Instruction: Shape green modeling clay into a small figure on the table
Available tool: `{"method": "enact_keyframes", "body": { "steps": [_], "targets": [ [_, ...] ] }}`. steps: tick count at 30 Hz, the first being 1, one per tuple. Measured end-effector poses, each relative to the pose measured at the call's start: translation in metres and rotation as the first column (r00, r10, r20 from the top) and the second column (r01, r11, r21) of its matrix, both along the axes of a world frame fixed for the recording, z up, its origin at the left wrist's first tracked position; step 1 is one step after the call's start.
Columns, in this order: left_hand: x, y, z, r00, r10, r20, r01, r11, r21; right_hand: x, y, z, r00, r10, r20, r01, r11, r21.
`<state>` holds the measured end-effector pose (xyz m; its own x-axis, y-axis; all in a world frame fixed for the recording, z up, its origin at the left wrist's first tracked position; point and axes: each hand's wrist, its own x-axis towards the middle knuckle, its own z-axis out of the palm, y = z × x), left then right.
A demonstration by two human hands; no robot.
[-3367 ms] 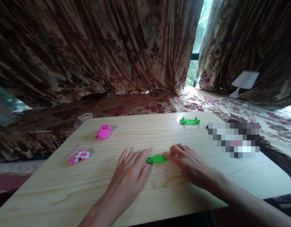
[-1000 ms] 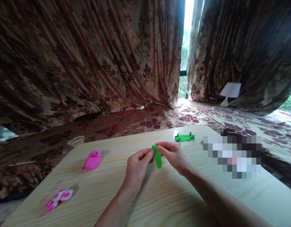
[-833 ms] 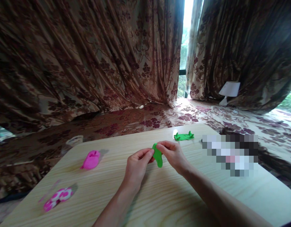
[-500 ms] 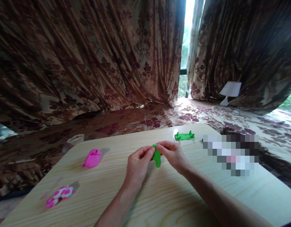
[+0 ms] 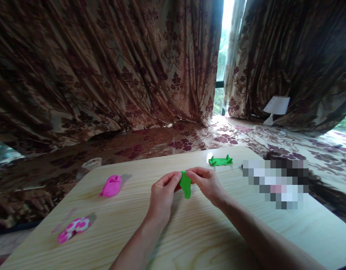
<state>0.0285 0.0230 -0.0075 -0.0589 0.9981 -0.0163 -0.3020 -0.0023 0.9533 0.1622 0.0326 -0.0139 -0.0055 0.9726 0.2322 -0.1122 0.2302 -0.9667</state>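
Observation:
A flattened piece of soft green modelling clay [image 5: 185, 185] hangs between my hands above the middle of the table. My left hand [image 5: 165, 191] pinches its upper left edge between thumb and fingers. At its upper right edge, my right hand [image 5: 204, 183] pinches it too. The lower end of the clay dangles free and narrows to a rounded tip. Beyond my right hand lies another green clay piece [image 5: 220, 161], flat with small upright prongs at its ends.
Left on the wooden table [image 5: 128, 225] lie a pink clay piece [image 5: 111, 186] with a hollow and a pink-and-white patterned piece [image 5: 74, 229]. A blurred-out patch [image 5: 276, 183] covers something at the right. Behind stand a white lamp [image 5: 276, 105] and patterned curtains [image 5: 105, 67].
The green clay in my hands has been spread wider at its top, where it was bunched before. My fingers have moved slightly apart along its upper edge.

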Motion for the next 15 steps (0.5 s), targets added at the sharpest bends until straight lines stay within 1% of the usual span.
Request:
{"method": "enact_keyframes", "body": {
  "steps": [3, 6, 8, 9, 12, 13, 15],
  "targets": [
    [-0.0012, 0.0001, 0.0002, 0.998, 0.006, 0.063, -0.004, 0.999, -0.033, 0.0005, -0.0005, 0.0018, 1.0, -0.001, -0.01, 0.001, 1.0, -0.012],
    [-0.0026, -0.0006, 0.0011, 0.997, 0.009, 0.072, -0.007, 1.0, -0.031, 0.0017, -0.0003, 0.0023, 0.998, 0.055, 0.0, -0.055, 0.997, -0.05],
    [-0.0029, -0.0016, 0.0018, 0.997, -0.042, 0.07, 0.044, 0.999, -0.022, 0.0025, 0.0007, 0.0015, 0.997, 0.076, 0.022, -0.075, 0.996, -0.055],
    [-0.0029, -0.0022, 0.002, 0.995, -0.085, 0.058, 0.086, 0.996, -0.029, 0.0028, 0.0014, 0.001, 0.998, 0.063, 0.023, -0.062, 0.997, -0.049],
    [-0.0022, -0.0031, 0.0016, 0.98, -0.196, -0.019, 0.193, 0.976, -0.097, 0.0038, 0.0034, 0.0004, 0.999, -0.033, -0.023, 0.032, 0.999, -0.04],
    [-0.002, -0.003, 0.0011, 0.977, -0.208, -0.038, 0.203, 0.972, -0.116, 0.0041, 0.0035, 0.0005, 0.998, -0.05, -0.037, 0.048, 0.998, -0.046],
    [-0.002, -0.002, -0.0003, 0.98, -0.196, -0.044, 0.189, 0.975, -0.12, 0.0045, 0.003, 0.0007, 0.999, -0.019, -0.031, 0.017, 0.998, -0.056]
  ]
}}
